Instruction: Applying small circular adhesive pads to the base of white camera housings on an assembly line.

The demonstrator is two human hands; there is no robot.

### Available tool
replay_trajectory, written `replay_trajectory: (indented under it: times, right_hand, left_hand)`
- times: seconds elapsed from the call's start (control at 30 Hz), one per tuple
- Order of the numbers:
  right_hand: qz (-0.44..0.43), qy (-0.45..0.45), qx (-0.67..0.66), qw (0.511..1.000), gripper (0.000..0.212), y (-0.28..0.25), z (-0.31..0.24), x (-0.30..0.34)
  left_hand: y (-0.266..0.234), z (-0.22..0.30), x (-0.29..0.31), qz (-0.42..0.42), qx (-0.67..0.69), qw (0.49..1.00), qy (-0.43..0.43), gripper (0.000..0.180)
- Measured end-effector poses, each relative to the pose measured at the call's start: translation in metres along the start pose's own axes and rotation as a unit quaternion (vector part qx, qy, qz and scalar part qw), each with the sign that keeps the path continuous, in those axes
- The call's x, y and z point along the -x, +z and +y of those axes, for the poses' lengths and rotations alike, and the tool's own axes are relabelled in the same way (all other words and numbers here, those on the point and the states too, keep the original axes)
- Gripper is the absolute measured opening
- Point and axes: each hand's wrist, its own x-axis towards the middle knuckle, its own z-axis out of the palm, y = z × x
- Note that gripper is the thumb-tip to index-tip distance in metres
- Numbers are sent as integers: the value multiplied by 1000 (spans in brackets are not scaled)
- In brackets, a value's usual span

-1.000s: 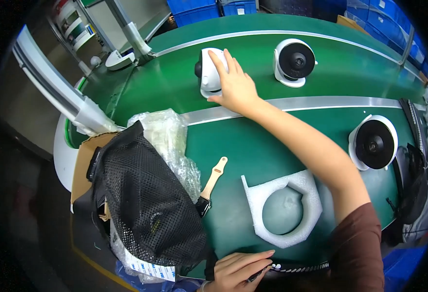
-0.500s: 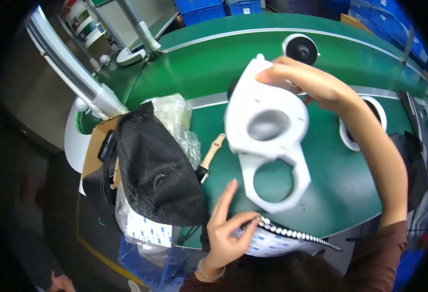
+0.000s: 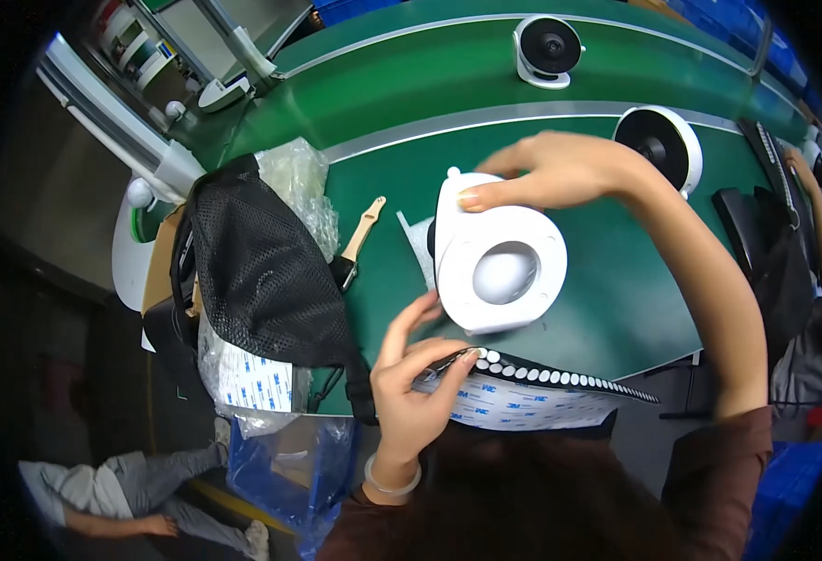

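Green worktable [image 3: 616, 290] beside a green belt [image 3: 411, 84]: a white camera unit [image 3: 486, 229] tipped, its hollow round base showing, in the right hand [image 3: 556, 173].
A second ago the unit stood on the belt; now the right hand grips its upper edge over the table, mostly hiding a white foam cutout [image 3: 418, 246]. The left hand [image 3: 415, 388] pinches a strip of white dots [image 3: 560, 379], index finger beside the unit, contact unclear. At left, a black mesh bag [image 3: 261, 271] overlaps a cardboard box [image 3: 162, 248], its contents mostly hidden; clear plastic wrap [image 3: 213, 351] surrounds a blue-printed white sheet [image 3: 257, 379].
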Motion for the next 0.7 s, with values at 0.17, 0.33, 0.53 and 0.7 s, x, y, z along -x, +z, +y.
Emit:
replay_trajectory:
  times: [0.17, 0.33, 0.53, 0.7]
  right_hand:
    - [293, -177, -121, 932, 11, 36, -39, 94]
    - [168, -132, -135, 968, 20, 105, -30, 126]
    - [208, -43, -329, 920, 12, 122, -33, 126]
    - [193, -60, -314, 928, 11, 113, -28, 130]
  left_hand:
    - [-20, 12, 18, -7, 19, 997, -80, 12]
    - [-18, 24, 10, -32, 32, 997, -62, 10]
    - [-16, 39, 2, -12, -206, 964, 168, 38]
    - [-23, 38, -9, -147, -229, 945, 181, 23]
